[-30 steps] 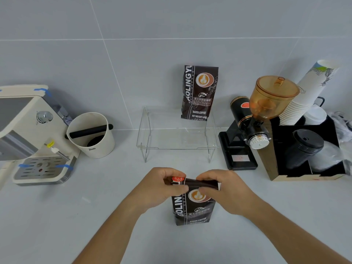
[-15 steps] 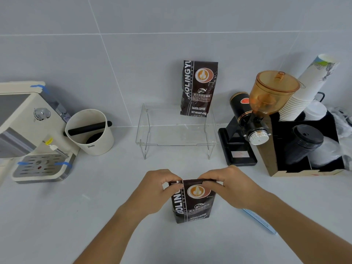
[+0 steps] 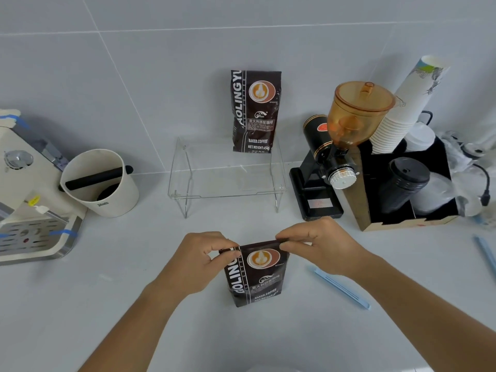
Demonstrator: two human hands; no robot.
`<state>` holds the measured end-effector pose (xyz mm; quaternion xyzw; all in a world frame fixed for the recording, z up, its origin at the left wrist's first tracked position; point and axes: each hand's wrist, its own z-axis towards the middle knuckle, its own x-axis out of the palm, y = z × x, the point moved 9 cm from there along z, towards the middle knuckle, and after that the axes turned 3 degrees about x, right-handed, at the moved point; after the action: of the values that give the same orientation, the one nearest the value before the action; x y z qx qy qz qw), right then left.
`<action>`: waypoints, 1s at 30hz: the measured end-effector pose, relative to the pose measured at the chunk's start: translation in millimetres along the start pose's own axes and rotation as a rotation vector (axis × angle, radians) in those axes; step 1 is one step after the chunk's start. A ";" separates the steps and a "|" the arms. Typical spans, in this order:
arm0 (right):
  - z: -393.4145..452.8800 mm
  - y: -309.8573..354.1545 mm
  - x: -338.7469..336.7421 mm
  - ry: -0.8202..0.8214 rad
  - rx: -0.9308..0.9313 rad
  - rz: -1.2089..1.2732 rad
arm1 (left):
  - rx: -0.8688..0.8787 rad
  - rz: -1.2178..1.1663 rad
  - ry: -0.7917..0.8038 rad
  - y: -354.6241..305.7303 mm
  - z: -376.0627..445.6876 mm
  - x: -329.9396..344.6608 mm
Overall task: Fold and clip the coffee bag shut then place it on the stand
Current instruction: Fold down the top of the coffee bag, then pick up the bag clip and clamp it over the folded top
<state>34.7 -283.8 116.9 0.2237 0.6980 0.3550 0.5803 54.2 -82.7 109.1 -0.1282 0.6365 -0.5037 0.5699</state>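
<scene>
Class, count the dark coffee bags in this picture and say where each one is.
2. One dark brown coffee bag stands on the clear acrylic stand against the wall; the other coffee bag stands on the counter, its top pinched by both hands. None appears hidden.

Coffee bag (image 3: 256, 275) upright on counter (image 3: 134, 304) between left hand (image 3: 200, 260) and right hand (image 3: 326, 244), clip (image 3: 341, 287) just right, stand (image 3: 228, 181) behind, second bag (image 3: 255, 111) on stand, grinder (image 3: 335, 154) right of stand, tub (image 3: 100, 183) left.
</scene>
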 end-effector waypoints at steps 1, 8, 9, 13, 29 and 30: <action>-4.6 -11.6 -5.3 -0.024 0.043 -0.003 | -0.005 -0.004 -0.007 1.1 -0.6 0.5; -48.3 -129.7 -9.4 -0.076 0.361 -0.246 | -0.025 0.000 -0.050 6.5 -5.3 -0.9; -55.9 -149.1 -4.0 -0.053 0.431 -0.275 | -0.035 -0.005 -0.058 7.6 -5.5 -1.6; -82.5 -197.7 16.3 0.000 0.590 -0.299 | -0.036 -0.010 -0.070 8.3 -5.8 -2.3; -90.4 -204.5 31.5 0.037 0.719 -0.314 | -0.110 -0.074 -0.089 16.9 -12.0 -0.5; -90.0 -200.9 28.0 0.018 0.714 -0.282 | -0.120 -0.083 -0.094 18.2 -11.5 -0.8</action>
<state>-38.8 -414.9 -46.4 0.3102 0.8067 0.0080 0.5030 52.1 -68.1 93.4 -0.2121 0.6321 -0.4813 0.5690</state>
